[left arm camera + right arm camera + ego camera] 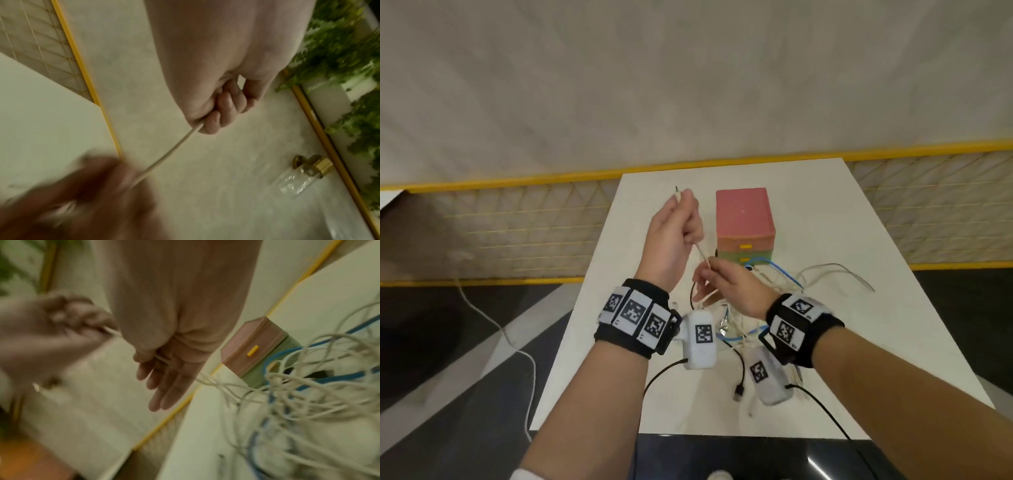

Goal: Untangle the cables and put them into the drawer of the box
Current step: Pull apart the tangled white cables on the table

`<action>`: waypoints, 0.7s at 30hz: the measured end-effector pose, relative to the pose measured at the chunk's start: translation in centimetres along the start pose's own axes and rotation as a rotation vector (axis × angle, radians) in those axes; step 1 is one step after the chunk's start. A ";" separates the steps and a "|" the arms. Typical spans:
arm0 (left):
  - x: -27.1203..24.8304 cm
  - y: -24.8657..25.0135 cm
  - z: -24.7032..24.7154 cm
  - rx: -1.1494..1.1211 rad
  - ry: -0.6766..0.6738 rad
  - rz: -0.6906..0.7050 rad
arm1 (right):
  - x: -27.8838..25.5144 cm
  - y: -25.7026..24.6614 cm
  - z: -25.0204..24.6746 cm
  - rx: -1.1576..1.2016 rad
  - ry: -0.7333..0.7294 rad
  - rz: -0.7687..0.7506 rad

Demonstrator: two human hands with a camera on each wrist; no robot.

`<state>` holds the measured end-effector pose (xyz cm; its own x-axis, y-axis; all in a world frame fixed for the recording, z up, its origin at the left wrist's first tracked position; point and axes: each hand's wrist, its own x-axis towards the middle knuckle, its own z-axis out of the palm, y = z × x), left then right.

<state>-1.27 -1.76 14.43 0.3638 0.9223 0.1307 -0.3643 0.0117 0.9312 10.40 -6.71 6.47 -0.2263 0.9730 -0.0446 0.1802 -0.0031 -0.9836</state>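
White cable (701, 253) runs taut above the tangle, just left of the box (744, 219), left hand (674, 233) fisted around it, right hand (726, 284) pinching it.

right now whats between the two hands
A taut stretch of the white cable runs between them: the left hand grips its plug end, the right hand pinches it lower down. Nothing else lies there; the head and left wrist views show it.

Lower green drawer (744, 255) behind cable tangle (774, 284)
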 end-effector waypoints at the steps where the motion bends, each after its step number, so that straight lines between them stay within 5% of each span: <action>1: -0.1 1.0 -0.5 -0.024 0.010 0.034 | 0.1 1.2 0.0 -0.060 -0.030 0.022; 5: -1.2 4.2 -2.1 0.095 0.042 0.142 | 0.5 4.2 -1.8 -0.204 0.017 0.097; 8: -2.0 4.4 -1.9 0.578 -0.054 0.121 | 1.6 3.4 -3.4 -0.207 0.098 0.109; 11: -1.8 2.0 -1.6 0.994 -0.191 -0.135 | 2.5 1.2 -4.5 -0.213 0.153 0.055; 14: -1.6 -1.0 -1.5 1.053 -0.252 -0.369 | 2.9 -1.5 -5.0 -0.281 0.159 -0.062; 17: -0.6 -2.0 -1.4 1.009 -0.040 -0.265 | 3.4 -2.7 -5.0 -0.383 0.144 -0.155; 21: 1.0 0.0 -1.6 0.931 0.173 0.019 | 3.2 -0.6 -5.3 -0.331 0.118 -0.079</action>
<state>-2.30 -0.18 14.05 0.2055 0.9645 0.1659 0.4887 -0.2481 0.8365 14.62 -2.42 7.87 -0.1432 0.9873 0.0691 0.4715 0.1295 -0.8723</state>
